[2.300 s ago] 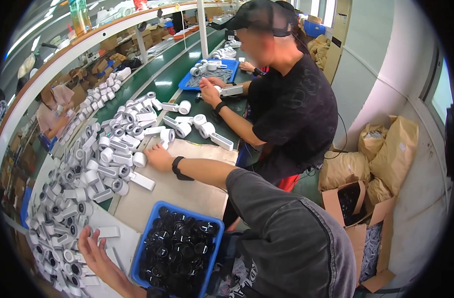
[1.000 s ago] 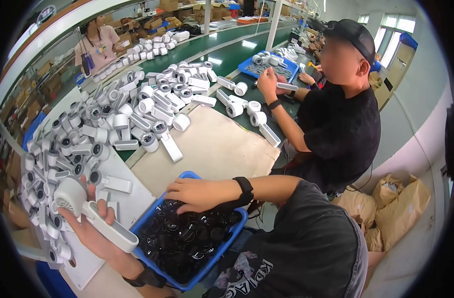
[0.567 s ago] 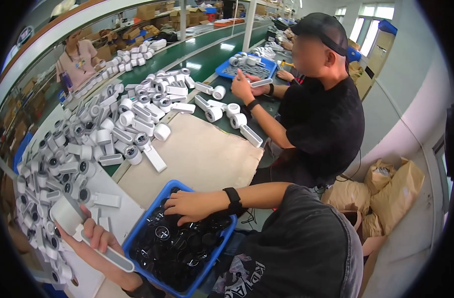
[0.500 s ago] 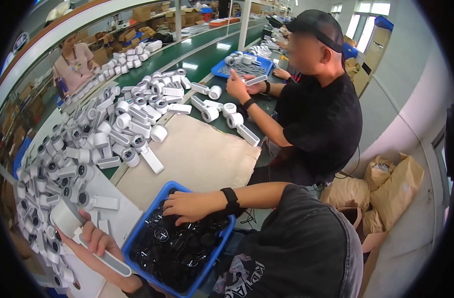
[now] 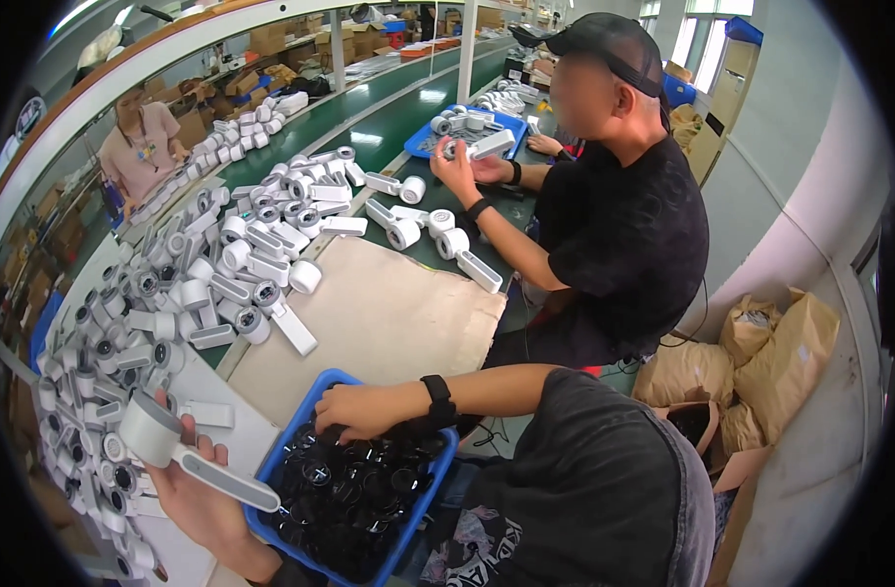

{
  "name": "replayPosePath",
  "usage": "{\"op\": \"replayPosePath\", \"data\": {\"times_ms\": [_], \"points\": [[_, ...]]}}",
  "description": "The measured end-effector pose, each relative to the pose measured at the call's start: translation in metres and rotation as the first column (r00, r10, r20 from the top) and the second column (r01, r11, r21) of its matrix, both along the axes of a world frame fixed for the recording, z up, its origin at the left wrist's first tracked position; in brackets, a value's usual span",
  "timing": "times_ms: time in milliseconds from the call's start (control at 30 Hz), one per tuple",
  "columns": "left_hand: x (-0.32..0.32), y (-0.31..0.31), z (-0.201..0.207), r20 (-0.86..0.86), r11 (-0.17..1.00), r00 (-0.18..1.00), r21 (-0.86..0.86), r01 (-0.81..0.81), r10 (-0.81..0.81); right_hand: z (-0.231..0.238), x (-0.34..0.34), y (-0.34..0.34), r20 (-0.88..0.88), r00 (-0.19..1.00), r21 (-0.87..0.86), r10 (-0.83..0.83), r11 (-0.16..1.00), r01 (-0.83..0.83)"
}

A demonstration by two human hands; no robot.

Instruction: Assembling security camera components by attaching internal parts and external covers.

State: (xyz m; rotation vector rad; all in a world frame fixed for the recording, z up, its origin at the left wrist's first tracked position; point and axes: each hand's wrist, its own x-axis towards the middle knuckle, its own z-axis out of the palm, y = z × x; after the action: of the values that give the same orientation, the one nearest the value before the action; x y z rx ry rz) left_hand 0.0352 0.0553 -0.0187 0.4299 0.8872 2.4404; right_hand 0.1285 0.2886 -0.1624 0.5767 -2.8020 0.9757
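In my left hand [image 5: 201, 504] is a white handheld fan [image 5: 152, 430] with a round head and a grey-faced handle. Its head points up and to the left, and the handle slants down toward a blue bin [image 5: 338, 376]. Small glossy black round parts [image 5: 349, 489] fill that bin. My right hand [image 5: 364, 409] reaches in at its far side, fingers curled down onto the parts. The fingertips are partly hidden, so what they hold cannot be made out. Many similar white fans [image 5: 261, 240] lie heaped beyond and left of my left hand.
A beige board [image 5: 389, 298] lies beyond the bin. At my right, a co-worker [image 5: 623, 215] in black holds another white fan beside a blue tray [image 5: 416, 147]. A green conveyor [image 5: 369, 127] runs behind; another person [image 5: 139, 147] stands across it. Brown sacks [image 5: 795, 362] stand at right.
My left hand has turned the fan and opened its fingers somewhat beneath it, moving slightly right. My right hand's fingers have curled deeper among the black parts. The co-worker's fan has turned.
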Motion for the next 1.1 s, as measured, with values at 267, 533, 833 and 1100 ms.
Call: {"op": "replayPosePath", "data": {"times_ms": [267,533,833,1100], "points": [[0.004,0.005,0.004,0.077,0.988,0.991,-0.115,-0.103,0.112,0.005,-0.004,-0.001,0.005,0.999,0.036,0.033,0.999,-0.033],[0.005,0.002,0.011,0.064,0.976,0.985,-0.159,-0.146,0.158,0.016,0.001,0.002,0.094,0.990,0.055,0.106,0.992,-0.111],[0.010,0.011,0.010,0.011,0.958,0.965,-0.126,-0.257,0.261,0.011,-0.005,0.005,0.031,0.990,-0.038,0.140,0.990,-0.139],[0.007,0.010,0.007,0.008,0.951,0.966,-0.173,-0.255,0.260,0.011,-0.015,0.010,0.005,0.976,-0.078,0.217,0.973,-0.216]]}}
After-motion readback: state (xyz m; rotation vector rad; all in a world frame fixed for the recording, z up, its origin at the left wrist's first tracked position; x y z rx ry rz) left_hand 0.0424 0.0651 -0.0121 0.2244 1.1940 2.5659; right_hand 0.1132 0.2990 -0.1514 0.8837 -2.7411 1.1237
